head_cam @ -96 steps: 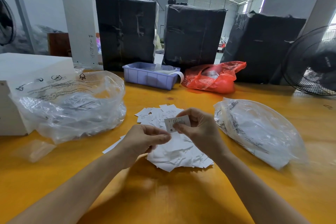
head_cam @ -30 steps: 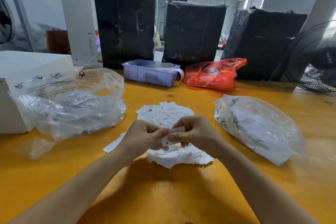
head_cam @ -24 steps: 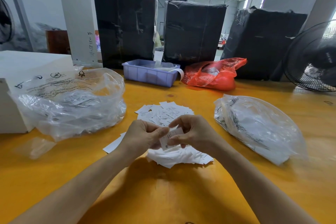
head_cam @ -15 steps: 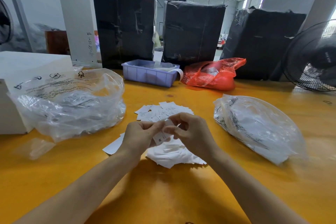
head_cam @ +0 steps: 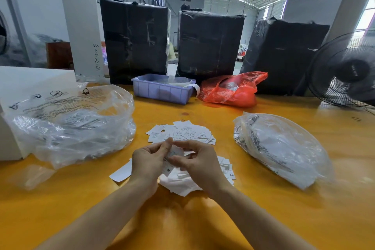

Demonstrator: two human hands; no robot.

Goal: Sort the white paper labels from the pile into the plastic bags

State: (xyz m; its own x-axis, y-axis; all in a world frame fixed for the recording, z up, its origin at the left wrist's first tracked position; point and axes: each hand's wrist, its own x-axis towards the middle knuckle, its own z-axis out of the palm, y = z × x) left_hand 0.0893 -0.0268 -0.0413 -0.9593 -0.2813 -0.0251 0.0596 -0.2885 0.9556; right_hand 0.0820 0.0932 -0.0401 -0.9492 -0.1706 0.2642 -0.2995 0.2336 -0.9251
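Note:
A pile of white paper labels lies in the middle of the yellow table. Just above its near part, my left hand and my right hand meet, and both pinch a small stack of labels; the lowest one shows an "M". One clear plastic bag with labels inside bulges at the left. Another clear plastic bag lies at the right, also holding labels.
A white box stands behind the left bag. At the back are a lilac tray, a red plastic bag, three black-wrapped bales and a black fan at the right edge.
Both hands came together over the pile and lowered a little. The single label held up by the right hand earlier is now in a small stack pinched between both hands.

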